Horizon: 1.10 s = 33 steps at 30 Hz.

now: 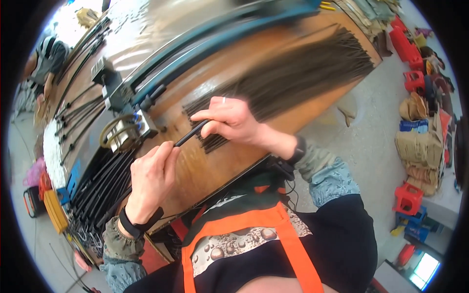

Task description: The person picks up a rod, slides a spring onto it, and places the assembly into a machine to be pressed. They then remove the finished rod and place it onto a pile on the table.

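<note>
A short length of a thin black rod or tube (189,135) slants between my two hands over the wooden tabletop (195,178). My left hand (154,173) pinches its lower end between thumb and fingers. At the upper end, my right hand (232,121) grips it with thumb and forefinger; a ring shows on one finger. Just beyond my right hand lies a large pile of thin dark rods (293,73), blurred. Left of my hands stands a small metal machine head with a looped hose (107,134). Whatever parts of the rod sit inside my fingers are hidden.
A long blue rail (195,56) crosses the table behind the pile. Black rods or cables (105,183) hang in a bundle at the left edge. Another person (49,58) is at the far left. Red stools (408,198) and stacked cardboard (419,146) line the right.
</note>
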Each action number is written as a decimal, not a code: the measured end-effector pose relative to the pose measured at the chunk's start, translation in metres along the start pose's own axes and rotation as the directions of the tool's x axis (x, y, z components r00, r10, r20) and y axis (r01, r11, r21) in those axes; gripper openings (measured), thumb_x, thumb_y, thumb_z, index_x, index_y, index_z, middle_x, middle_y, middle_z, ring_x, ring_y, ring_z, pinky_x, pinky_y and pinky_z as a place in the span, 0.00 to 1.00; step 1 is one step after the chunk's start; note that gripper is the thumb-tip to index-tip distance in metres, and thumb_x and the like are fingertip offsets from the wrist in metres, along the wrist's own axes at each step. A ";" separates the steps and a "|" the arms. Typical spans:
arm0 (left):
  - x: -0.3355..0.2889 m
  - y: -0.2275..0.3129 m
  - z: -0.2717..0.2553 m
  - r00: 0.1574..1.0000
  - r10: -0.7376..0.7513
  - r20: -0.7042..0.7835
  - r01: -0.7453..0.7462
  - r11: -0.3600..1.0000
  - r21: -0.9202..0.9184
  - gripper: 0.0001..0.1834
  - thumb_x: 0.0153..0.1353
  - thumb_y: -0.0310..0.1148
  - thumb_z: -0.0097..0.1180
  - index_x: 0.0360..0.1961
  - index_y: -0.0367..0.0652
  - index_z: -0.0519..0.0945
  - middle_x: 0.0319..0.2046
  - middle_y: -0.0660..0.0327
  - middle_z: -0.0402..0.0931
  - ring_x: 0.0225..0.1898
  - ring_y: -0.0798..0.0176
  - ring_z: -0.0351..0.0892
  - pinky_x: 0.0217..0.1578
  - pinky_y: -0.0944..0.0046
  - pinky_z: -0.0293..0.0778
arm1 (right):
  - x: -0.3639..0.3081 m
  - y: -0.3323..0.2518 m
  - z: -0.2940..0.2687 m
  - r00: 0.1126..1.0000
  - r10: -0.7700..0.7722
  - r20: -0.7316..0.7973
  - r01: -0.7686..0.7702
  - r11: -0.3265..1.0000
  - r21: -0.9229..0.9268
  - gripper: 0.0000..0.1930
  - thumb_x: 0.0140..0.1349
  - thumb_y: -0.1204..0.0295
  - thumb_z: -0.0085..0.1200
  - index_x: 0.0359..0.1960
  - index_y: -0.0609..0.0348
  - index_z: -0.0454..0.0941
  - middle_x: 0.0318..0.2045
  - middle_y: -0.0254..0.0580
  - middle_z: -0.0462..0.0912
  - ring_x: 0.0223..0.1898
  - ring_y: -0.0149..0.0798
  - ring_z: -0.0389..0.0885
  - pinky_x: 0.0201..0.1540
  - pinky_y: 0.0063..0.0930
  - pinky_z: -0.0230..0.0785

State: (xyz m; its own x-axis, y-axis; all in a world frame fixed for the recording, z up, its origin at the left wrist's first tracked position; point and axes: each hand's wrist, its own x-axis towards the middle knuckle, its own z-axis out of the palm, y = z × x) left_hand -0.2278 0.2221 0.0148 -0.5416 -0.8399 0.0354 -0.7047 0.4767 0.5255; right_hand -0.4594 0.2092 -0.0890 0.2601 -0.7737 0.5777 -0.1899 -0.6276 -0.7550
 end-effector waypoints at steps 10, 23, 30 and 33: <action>0.065 0.013 -0.022 0.918 0.397 0.015 -0.348 0.783 0.515 0.09 0.61 0.29 0.56 0.44 0.44 0.77 0.24 0.59 0.69 0.27 0.55 0.74 0.27 0.57 0.71 | 0.042 0.008 -0.050 0.924 -0.371 -0.088 0.297 0.845 -0.444 0.26 0.51 0.67 0.69 0.53 0.60 0.78 0.24 0.38 0.80 0.28 0.39 0.79 0.34 0.30 0.77; 0.123 -0.001 -0.037 0.806 0.591 -0.001 -0.456 0.622 0.637 0.26 0.58 0.25 0.54 0.60 0.48 0.73 0.28 0.59 0.70 0.32 0.56 0.74 0.32 0.58 0.73 | 0.030 0.057 -0.111 0.966 0.013 -0.259 -0.179 0.757 -0.629 0.28 0.53 0.64 0.69 0.57 0.52 0.76 0.30 0.40 0.85 0.25 0.34 0.82 0.30 0.27 0.78; 0.120 -0.014 -0.036 0.874 0.486 -0.012 -0.388 0.712 0.586 0.23 0.59 0.25 0.53 0.57 0.53 0.75 0.26 0.60 0.70 0.30 0.56 0.75 0.31 0.56 0.73 | 0.033 0.065 -0.114 0.980 0.044 -0.193 -0.164 0.728 -0.665 0.28 0.55 0.62 0.67 0.58 0.52 0.75 0.29 0.39 0.84 0.27 0.34 0.81 0.29 0.27 0.76; 0.109 -0.003 -0.029 0.879 0.474 0.052 -0.411 0.699 0.585 0.21 0.60 0.26 0.54 0.56 0.54 0.76 0.25 0.60 0.69 0.29 0.56 0.75 0.29 0.57 0.73 | 0.041 0.035 -0.084 0.981 0.105 -0.163 -0.185 0.756 -0.628 0.23 0.58 0.63 0.64 0.55 0.53 0.78 0.30 0.39 0.84 0.28 0.35 0.81 0.31 0.28 0.77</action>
State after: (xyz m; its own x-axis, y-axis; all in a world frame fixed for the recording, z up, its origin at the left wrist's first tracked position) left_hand -0.2711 0.1215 0.0417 -0.8338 -0.4989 0.2364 -0.5379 0.8306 -0.1444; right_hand -0.5349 0.1479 -0.0653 0.0813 -0.8388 0.5383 -0.7861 -0.3860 -0.4827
